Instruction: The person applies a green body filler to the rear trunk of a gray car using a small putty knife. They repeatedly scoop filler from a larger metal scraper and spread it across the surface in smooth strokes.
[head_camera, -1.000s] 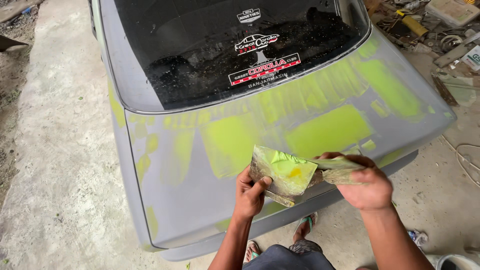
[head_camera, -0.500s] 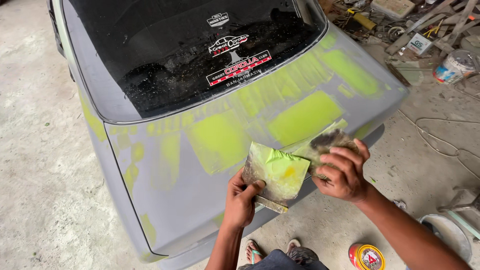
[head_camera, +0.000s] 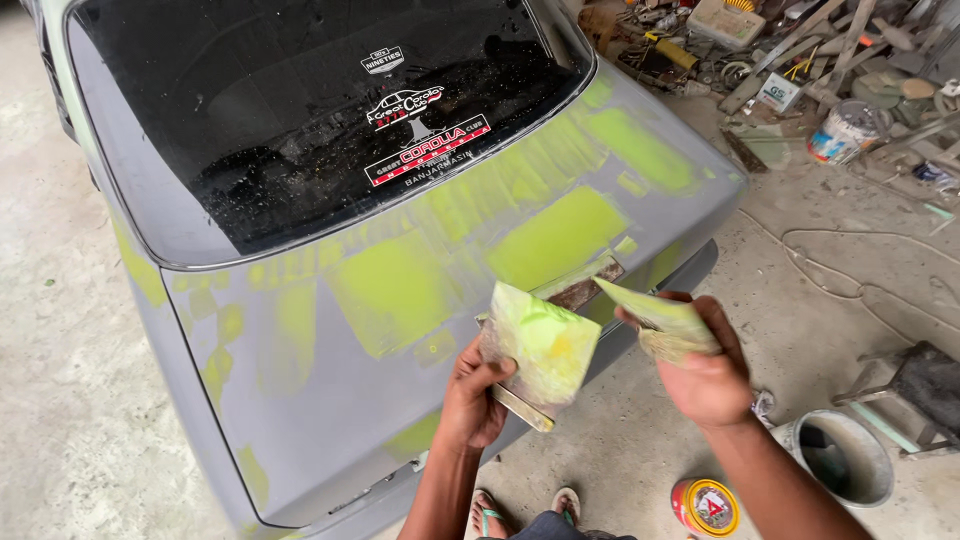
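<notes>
Head view: we are gripping the putty board (head_camera: 540, 350) in our closed left hand (head_camera: 470, 405), tilting it face-up so the filler stays reachable. At three o'clock, our right hand (head_camera: 705, 375) is clasping the spreader (head_camera: 655, 310), angled toward the board. Both are hovering above the grey car trunk lid (head_camera: 330, 400).

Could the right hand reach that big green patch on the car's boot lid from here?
Probably yes. The right hand, holding a putty-smeared scraper, hovers just beside the green patch on the boot lid, and nothing lies between them.
</notes>
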